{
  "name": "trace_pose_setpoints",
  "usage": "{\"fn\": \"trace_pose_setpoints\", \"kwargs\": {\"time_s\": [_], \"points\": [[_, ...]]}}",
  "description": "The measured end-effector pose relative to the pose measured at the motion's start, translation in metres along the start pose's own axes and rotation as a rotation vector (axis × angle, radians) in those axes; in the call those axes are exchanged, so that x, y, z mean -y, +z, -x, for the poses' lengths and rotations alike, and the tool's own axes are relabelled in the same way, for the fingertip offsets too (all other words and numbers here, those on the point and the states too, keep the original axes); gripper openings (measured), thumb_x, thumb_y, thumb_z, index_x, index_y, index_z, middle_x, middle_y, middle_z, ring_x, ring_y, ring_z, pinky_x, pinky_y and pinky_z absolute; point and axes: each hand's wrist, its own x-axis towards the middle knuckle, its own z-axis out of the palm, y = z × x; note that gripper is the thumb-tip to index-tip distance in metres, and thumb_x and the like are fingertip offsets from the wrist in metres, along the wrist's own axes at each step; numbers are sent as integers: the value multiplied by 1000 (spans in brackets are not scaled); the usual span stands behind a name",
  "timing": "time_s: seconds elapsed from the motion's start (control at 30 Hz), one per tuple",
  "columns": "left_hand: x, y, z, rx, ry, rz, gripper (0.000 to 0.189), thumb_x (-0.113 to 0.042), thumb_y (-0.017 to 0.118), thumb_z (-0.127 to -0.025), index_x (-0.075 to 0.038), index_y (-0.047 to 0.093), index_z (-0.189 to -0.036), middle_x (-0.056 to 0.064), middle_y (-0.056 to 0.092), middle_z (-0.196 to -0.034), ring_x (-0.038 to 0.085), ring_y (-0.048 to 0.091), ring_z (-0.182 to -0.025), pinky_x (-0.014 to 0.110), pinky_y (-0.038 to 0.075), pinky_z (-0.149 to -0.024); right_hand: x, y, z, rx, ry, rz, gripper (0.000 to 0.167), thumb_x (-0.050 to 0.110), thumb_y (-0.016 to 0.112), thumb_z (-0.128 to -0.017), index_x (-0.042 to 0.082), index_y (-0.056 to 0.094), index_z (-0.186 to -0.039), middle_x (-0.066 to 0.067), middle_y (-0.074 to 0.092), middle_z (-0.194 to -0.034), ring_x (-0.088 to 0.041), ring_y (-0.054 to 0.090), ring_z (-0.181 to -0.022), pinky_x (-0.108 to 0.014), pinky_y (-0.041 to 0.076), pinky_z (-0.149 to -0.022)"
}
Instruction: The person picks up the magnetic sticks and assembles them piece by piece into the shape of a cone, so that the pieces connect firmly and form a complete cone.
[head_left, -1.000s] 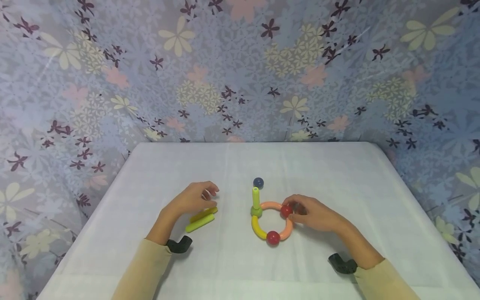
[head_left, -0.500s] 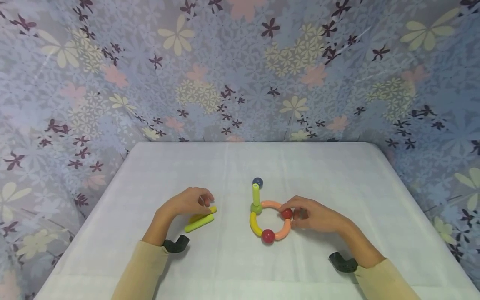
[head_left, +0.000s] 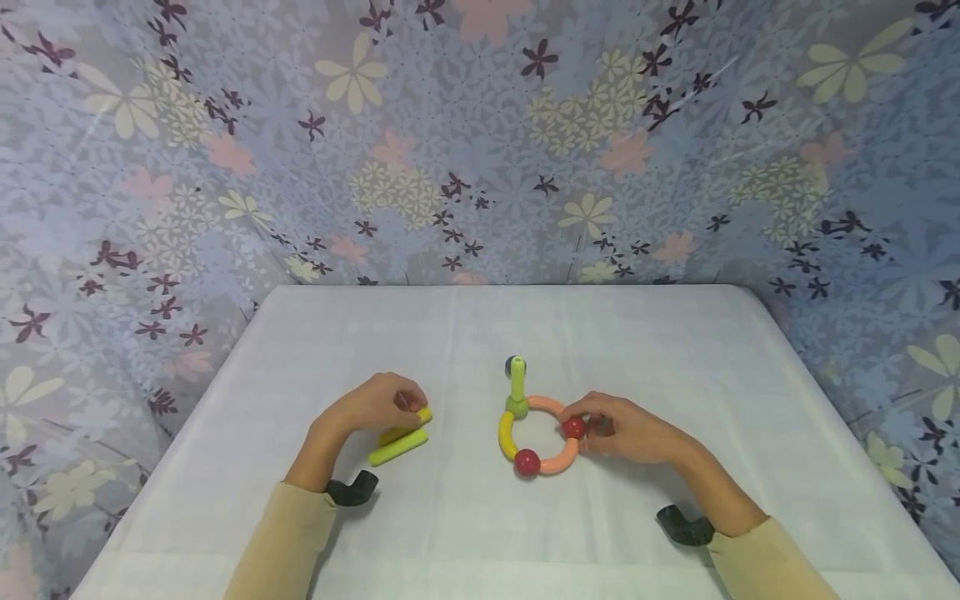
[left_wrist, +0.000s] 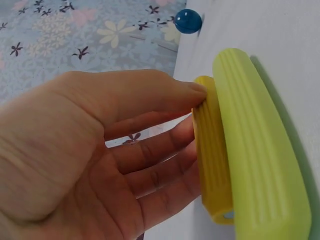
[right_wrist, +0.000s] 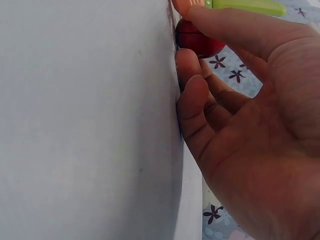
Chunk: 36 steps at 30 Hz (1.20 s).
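One yellow rod (left_wrist: 214, 150) lies beside one lime rod (head_left: 399, 447), left of the ring (head_left: 558, 463). Left grip (head_left: 386, 402): nearly closed, pinching the yellow rod between thumb and fingers. Right grip (head_left: 626, 427): partly closed, holding the red ball (head_left: 573, 428) at the ring's right side. Judged step: picking up the yellow rod while steadying the ring. Next move likely calls for lifting clear of the lime rod.
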Motion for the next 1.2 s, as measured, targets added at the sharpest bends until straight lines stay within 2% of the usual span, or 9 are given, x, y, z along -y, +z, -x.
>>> {"fn": "trace_pose_setpoints", "kwargs": {"time_s": [0.23,0.43,0.67,0.9,1.07,1.2], "points": [[6,1,-4,-6,24,-12,15,-17,72,-84,-15,73,-100,-8,66,-90,11,60,-84,32,51,-76,2,0,0,-7,-5,5,42,15,74,-85,24,62,-124,9,60,-110,-21,55,-93,-32,48,-77],[3,-4,-4,-46,48,-4,19,-14,69,-86,-12,72,-105,-6,66,-93,12,61,-86,32,51,-76,1,0,-3,-19,-32,20,42,17,75,-85,24,62,-124,8,60,-110,-21,54,-94,-33,48,-78],[3,-2,-3,-80,51,3,23,-14,68,-88,-12,71,-110,-5,65,-94,13,59,-86,31,50,-72,4,2,-2,-42,-29,38,39,19,75,-85,22,64,-122,7,60,-110,-23,52,-92,-32,47,-76],[-2,-3,-2,-104,63,-5,27,-15,67,-89,-13,69,-117,-5,66,-100,14,59,-88,31,50,-70,3,3,-2,-48,-28,41,46,15,77,-82,19,61,-124,4,59,-104,-22,53,-86,-28,48,-71],[-5,-2,-1,-124,73,41,23,-12,67,-89,-14,69,-112,-3,64,-103,17,60,-96,32,51,-75,3,5,-4,-39,-11,41,46,20,80,-79,21,63,-121,6,60,-102,-22,53,-86,-28,48,-70],[-8,-2,-2,-153,98,72,20,-10,67,-88,-14,65,-107,-3,64,-101,17,60,-97,33,51,-81,5,7,-6,-7,2,47,44,24,82,-77,22,63,-116,5,60,-96,-22,54,-84,-29,49,-69]]}}
